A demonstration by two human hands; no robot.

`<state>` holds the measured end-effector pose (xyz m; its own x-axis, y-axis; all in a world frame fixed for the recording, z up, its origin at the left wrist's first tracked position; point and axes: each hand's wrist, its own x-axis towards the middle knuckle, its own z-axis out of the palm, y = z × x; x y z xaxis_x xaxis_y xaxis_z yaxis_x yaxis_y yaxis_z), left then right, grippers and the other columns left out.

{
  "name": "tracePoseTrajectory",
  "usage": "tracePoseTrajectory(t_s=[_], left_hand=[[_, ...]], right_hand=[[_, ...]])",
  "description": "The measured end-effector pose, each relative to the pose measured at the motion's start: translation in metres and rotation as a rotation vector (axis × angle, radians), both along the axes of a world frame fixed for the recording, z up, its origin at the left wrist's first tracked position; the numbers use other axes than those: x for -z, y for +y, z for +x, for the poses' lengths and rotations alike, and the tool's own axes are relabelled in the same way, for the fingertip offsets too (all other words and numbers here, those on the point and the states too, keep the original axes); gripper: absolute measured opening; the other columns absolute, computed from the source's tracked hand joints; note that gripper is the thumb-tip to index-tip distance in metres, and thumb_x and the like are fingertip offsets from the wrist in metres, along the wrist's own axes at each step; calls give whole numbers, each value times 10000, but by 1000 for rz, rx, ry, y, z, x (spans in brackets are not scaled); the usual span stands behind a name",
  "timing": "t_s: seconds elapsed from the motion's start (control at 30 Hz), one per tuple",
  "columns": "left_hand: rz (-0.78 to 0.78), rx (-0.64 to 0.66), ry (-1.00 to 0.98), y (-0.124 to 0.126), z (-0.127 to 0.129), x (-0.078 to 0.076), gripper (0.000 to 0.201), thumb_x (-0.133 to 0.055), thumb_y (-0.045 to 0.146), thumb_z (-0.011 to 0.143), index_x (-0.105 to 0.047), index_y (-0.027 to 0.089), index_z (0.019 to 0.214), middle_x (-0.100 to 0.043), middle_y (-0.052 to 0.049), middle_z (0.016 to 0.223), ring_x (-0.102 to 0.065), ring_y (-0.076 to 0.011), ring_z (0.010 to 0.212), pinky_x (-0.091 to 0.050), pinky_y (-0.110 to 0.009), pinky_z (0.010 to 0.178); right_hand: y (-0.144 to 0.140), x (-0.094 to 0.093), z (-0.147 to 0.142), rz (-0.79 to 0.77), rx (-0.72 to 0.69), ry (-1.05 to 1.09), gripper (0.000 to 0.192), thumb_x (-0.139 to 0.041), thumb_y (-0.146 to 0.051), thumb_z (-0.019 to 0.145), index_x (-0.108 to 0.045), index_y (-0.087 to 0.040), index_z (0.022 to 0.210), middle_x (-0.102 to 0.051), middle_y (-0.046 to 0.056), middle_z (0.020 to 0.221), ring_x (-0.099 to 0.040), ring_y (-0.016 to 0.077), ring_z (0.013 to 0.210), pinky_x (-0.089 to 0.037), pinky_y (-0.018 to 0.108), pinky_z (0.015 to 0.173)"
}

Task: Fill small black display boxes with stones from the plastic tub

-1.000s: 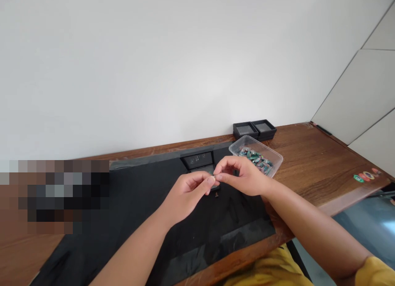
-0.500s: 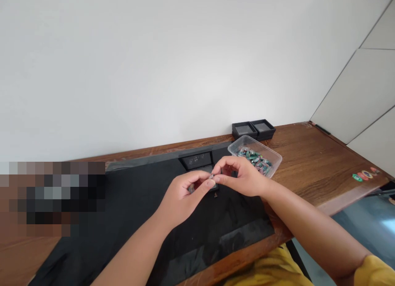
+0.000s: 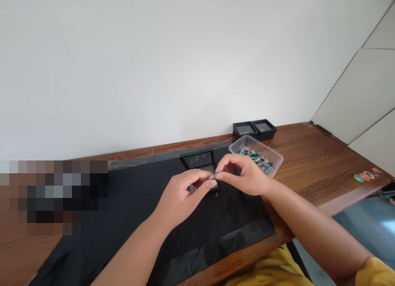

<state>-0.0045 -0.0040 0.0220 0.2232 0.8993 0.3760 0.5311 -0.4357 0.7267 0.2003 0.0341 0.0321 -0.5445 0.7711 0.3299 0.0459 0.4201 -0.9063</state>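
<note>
My left hand [image 3: 182, 195] and my right hand [image 3: 245, 177] meet over a black mat [image 3: 129, 220], fingertips pinched together on a tiny greenish piece [image 3: 215, 175]. Which hand bears it I cannot tell; both touch it. A small grey bit shows under my left fingers. Just behind the hands lies a small open black case [image 3: 199, 160] with a clear window. A tiny dark piece [image 3: 217, 194] lies on the mat below the fingertips.
A clear plastic tub [image 3: 257, 156] with several green pieces stands right of the hands. Two small black boxes [image 3: 254, 129] sit by the wall. The wooden desk [image 3: 324, 166] carries round stickers [image 3: 365, 176] near its right edge. A blurred patch covers the left.
Both hands have stayed together over the mat with only small finger shifts. A greenish piece now shows at the pinched fingertips.
</note>
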Motion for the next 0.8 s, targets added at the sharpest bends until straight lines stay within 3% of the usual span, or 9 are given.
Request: tracePoseTrajectory(t_s=[0.13,0.23,0.47,0.67,0.8], left_hand=[[123,-12,106,4,-8,4,322,-579,462,938,-773,229,830,-747,-17,734,-657,-153,637,-508,-254,611],[134,-53,175,6,-14,5,360,-551,493,949,-778,230,853,-743,-24,738,-655,-165,655,-496,-274,625],[-95,-169,370,8,-10,0,410,-515,569,889,-773,253,850,-740,-20,767,-648,-201,700,-455,-306,652],[-293,-167,660,6,0,-10,440,-430,542,934,-720,267,749,-697,-7,671,-633,-209,655,-336,-310,592],[-339,-165,776,5,4,-15,416,-440,495,961,-691,254,732,-714,-9,706,-644,-207,675,-309,-306,596]], right_hand=[[3,3,0,-10,33,4,292,-724,-470,895,-632,-194,865,-607,-5,749,-493,113,635,-424,264,607],[5,6,0,-22,102,26,269,-723,-443,887,-626,-196,847,-586,-14,733,-469,109,628,-406,261,595],[5,4,1,-89,145,65,222,-716,-379,874,-595,-200,820,-550,-33,707,-453,101,608,-387,254,576],[5,4,0,-88,144,63,196,-699,-355,876,-595,-198,824,-549,-35,707,-453,101,613,-387,252,580],[4,4,0,-73,140,57,185,-685,-343,887,-593,-197,821,-545,-36,700,-451,99,605,-384,252,576]])
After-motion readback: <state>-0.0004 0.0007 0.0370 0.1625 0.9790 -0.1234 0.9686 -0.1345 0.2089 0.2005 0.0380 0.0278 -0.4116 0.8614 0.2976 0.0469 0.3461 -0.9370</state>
